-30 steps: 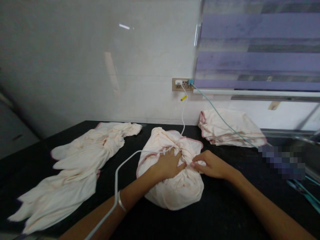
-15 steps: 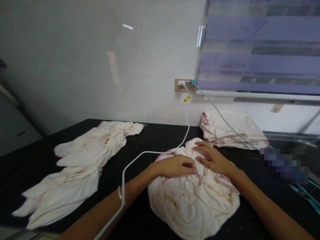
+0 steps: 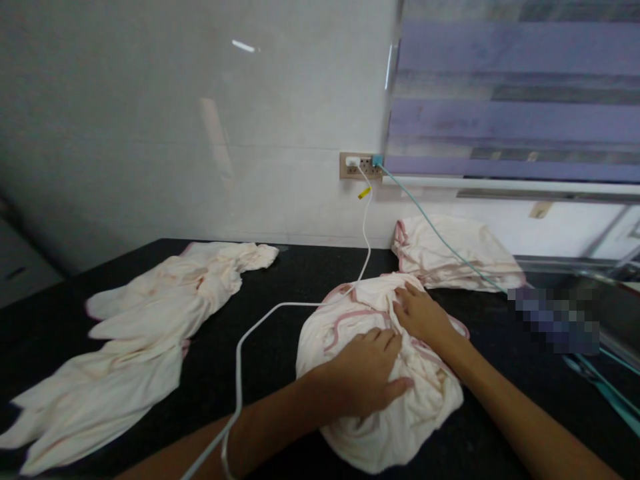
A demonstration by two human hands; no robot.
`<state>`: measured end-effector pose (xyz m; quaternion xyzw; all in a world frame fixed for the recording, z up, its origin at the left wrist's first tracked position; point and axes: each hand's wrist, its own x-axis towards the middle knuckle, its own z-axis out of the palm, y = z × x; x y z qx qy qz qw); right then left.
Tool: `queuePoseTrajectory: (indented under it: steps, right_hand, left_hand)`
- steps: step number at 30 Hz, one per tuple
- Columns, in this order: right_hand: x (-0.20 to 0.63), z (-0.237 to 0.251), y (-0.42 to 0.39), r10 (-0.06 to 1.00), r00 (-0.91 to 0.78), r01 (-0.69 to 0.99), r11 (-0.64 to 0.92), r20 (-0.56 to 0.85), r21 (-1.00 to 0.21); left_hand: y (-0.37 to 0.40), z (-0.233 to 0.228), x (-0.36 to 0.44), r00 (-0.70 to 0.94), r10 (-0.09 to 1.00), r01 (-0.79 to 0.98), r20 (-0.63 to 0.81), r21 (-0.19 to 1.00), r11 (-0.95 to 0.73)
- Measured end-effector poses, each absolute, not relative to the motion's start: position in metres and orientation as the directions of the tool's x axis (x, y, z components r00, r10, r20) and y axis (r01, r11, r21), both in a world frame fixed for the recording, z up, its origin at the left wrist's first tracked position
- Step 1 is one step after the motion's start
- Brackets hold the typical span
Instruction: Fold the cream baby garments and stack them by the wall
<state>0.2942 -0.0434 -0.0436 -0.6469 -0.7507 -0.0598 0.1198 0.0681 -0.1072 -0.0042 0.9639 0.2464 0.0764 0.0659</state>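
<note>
- Left hand lies flat, fingers spread and pressing down on the near side of the bundle. Not gripping anything, just palm down on the cloth.
- Right hand sits on the far side of the same bundle, fingers stretched out fairly wide over the pink-trimmed edge. Looks like pressing or pushing; I can't tell if the fingertips pinch any fabric.
- The bundle is a crumpled cream cloth with pink trim, centre-right in the lower half of the frame, lying on the black counter.
- There's a bangle on the left wrist at the bottom edge of the frame.
- A white cable runs from the socket on the wall, down past the bundle's far left side, then along the left forearm.
- A teal cable leaves the same socket and crosses over a folded cloth behind the bundle, middle right.
- Left side of the frame: more cream cloths spread out loose on the counter, well apart from both hands.
- Upper right: striped blinds over a window.
</note>
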Motion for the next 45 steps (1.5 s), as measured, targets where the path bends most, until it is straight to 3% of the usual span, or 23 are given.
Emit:
queuePoseTrajectory:
  steps: [4,10,12,16,18,21,23,26,32,37,41,45]
  right_hand:
    - [0.298,-0.039,-0.043,0.961,-0.151,0.985,0.166,0.233,-0.045]
    - [0.301,-0.021,-0.048,0.942,-0.234,0.966,0.254,0.241,-0.053]
    - [0.296,-0.012,-0.055,0.943,-0.218,0.968,0.242,0.251,-0.069]
    - [0.278,-0.001,-0.069,0.934,-0.260,0.949,0.294,0.246,-0.112]
    - [0.269,0.001,-0.074,0.914,-0.329,0.918,0.369,0.239,-0.147]
    - [0.258,0.000,-0.081,0.876,-0.422,0.866,0.466,0.235,-0.182]
    - [0.253,0.000,-0.084,0.863,-0.448,0.847,0.493,0.233,-0.200]
    - [0.248,0.003,-0.089,0.866,-0.438,0.836,0.491,0.241,-0.244]
    - [0.251,0.003,-0.084,0.934,-0.250,0.873,0.332,0.256,-0.357]
    - [0.267,-0.011,-0.070,0.914,-0.057,0.940,0.185,0.402,-0.287]
    - [0.268,-0.006,-0.073,0.835,-0.172,0.897,0.352,0.523,-0.268]
    - [0.250,0.011,-0.094,0.737,-0.452,0.665,0.654,0.503,-0.360]
  left_hand:
    - [-0.090,-0.008,0.050,0.863,0.505,0.499,-0.013,0.180,-0.848]
    - [-0.025,0.012,0.012,0.888,0.421,0.455,-0.183,0.223,-0.862]
    - [-0.006,0.016,0.002,0.853,0.494,0.521,-0.169,0.201,-0.830]
    - [0.010,0.016,-0.006,0.605,0.796,0.791,0.008,0.112,-0.602]
    - [0.009,0.015,-0.004,0.500,0.860,0.857,0.099,0.091,-0.508]
    - [0.005,0.014,0.006,0.403,0.908,0.905,0.114,0.097,-0.413]
    - [0.000,0.013,0.014,0.401,0.911,0.900,0.097,0.145,-0.411]
    - [-0.007,0.009,0.026,0.529,0.839,0.814,0.130,0.203,-0.545]
    - [-0.017,0.003,0.035,0.668,0.729,0.723,0.147,0.101,-0.683]
    - [-0.018,0.002,0.032,0.654,0.753,0.732,0.073,0.193,-0.654]
    - [-0.022,0.004,0.031,0.653,0.756,0.722,0.042,0.266,-0.638]
    - [-0.021,0.005,0.029,0.660,0.739,0.699,0.136,0.250,-0.670]
